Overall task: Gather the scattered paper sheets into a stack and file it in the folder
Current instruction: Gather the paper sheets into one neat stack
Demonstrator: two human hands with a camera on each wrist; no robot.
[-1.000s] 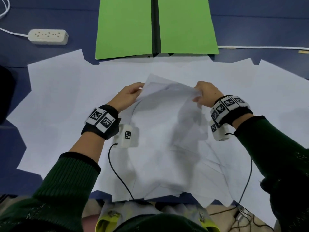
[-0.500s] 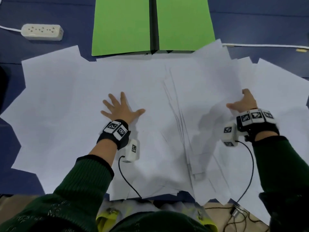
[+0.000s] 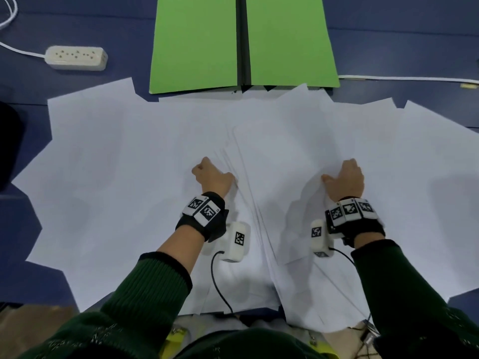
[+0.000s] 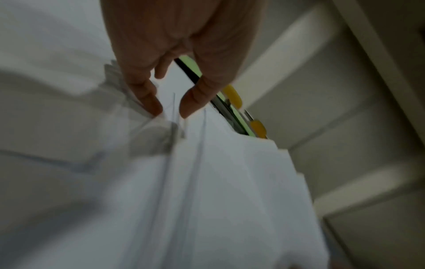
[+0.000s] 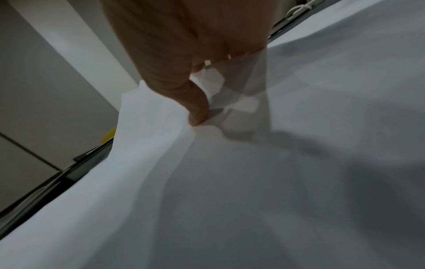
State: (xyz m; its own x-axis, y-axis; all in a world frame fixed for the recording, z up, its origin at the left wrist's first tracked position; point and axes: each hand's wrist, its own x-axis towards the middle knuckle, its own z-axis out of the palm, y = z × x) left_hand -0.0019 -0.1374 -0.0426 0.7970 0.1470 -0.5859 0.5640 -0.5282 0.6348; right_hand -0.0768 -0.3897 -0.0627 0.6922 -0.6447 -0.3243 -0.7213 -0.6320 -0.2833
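Observation:
White paper sheets point(image 3: 116, 151) lie fanned across the blue table. A loose stack point(image 3: 280, 164) lies in the middle, its edges uneven. The open green folder point(image 3: 197, 42) lies flat beyond the sheets, with a black spine down its middle. My left hand point(image 3: 212, 177) is curled at the stack's left edge. In the left wrist view its forefinger and thumb point(image 4: 171, 109) pinch several sheet edges. My right hand point(image 3: 344, 177) holds the stack's right side. In the right wrist view its thumb point(image 5: 197, 112) presses on top of a sheet, with the other fingers hidden beneath it.
A white power strip point(image 3: 76, 57) with its cord lies at the back left. A white cable point(image 3: 404, 79) runs along the back right. A dark object point(image 3: 7, 141) sits at the left edge. Bare blue table point(image 3: 77, 19) shows around the folder.
A second ago both hands held a bundle of sheets up. Then the left hand lay flat and the right reached out right. Now both hands have come inward and hold the middle stack's sides.

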